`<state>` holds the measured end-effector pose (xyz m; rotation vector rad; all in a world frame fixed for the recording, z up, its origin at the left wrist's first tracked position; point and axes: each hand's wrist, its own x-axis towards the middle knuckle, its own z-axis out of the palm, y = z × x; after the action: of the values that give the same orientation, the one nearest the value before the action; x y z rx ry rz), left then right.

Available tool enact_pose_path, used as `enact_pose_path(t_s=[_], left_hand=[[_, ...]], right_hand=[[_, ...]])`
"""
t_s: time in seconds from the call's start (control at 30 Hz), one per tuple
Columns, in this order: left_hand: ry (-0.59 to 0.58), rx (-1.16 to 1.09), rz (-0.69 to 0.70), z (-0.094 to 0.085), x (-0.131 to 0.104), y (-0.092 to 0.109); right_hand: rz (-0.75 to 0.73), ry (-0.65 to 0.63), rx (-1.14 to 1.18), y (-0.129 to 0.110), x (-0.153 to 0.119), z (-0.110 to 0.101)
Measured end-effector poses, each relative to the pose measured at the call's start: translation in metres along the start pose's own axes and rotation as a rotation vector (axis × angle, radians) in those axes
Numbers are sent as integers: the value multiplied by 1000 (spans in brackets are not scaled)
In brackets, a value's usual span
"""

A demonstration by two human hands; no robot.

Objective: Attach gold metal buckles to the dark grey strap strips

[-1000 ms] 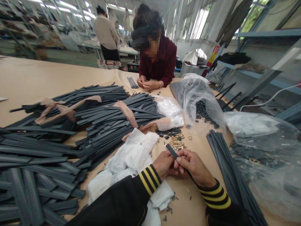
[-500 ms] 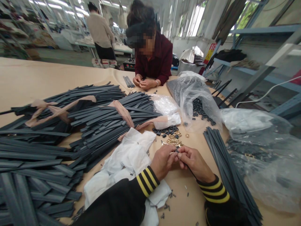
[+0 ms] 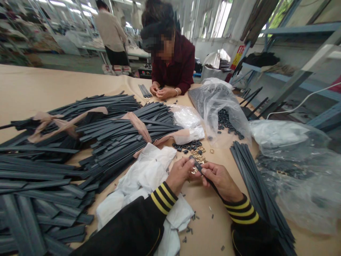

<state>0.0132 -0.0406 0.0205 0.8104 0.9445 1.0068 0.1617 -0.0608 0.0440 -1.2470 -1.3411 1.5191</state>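
A dark grey strap (image 3: 197, 165) is stretched between my two hands, its end pointing up and left. My left hand (image 3: 181, 175) pinches it near that end, thumb on top. My right hand (image 3: 222, 180) grips it further along, and the rest runs down beside the right wrist. Something gold shows just under my left fingers; whether it is held or lies on the table I cannot tell. Right behind my fingertips is a pile of gold buckles (image 3: 199, 152), with small dark loops (image 3: 183, 146) beside it.
Bundles of dark straps (image 3: 125, 128) cover the left, with white cloth (image 3: 141, 170) beside my left arm. More straps (image 3: 255, 181) and plastic bags (image 3: 298, 192) lie at right. Across the table (image 3: 32, 80), a co-worker (image 3: 173, 64) handles small parts.
My fingertips, close together before, have moved slightly apart. More of the strap's end now shows between them. The view has shifted slightly.
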Motion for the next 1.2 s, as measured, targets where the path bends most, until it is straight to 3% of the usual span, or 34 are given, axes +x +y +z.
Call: enact_pose_path(t_s=[0.07,0.1,0.27,0.43,0.7,0.77,0.87,0.93,1.03,1.1,1.2], left_hand=[[-74,46,7,-1,1,-2],[-55,93,35,-3,2,-3],[180,79,44,-13,9,3],[232,-52,-21,-15,9,12],[219,-40,21,-18,9,13],[156,48,19,-14,6,8],[-97,289,-15,-2,-3,-5],[-202,512,72,6,-10,-14],[-211,799,273,8,-15,-16],[-184,891,336,1,-12,-8],[-39,980,435,-17,-2,11]], right_hand=[[19,-54,-23,2,1,-1],[37,-89,-28,3,0,-3],[162,-258,-66,-3,-7,-27],[168,-222,-198,-12,-14,-47],[208,-119,-209,-5,-12,-53],[200,-127,-230,-3,-11,-51],[175,-212,-274,0,-9,-41],[169,-276,-320,2,-8,-33],[166,-309,-379,4,-8,-27],[162,-276,-372,4,-7,-28],[130,-152,-317,4,-6,-34]])
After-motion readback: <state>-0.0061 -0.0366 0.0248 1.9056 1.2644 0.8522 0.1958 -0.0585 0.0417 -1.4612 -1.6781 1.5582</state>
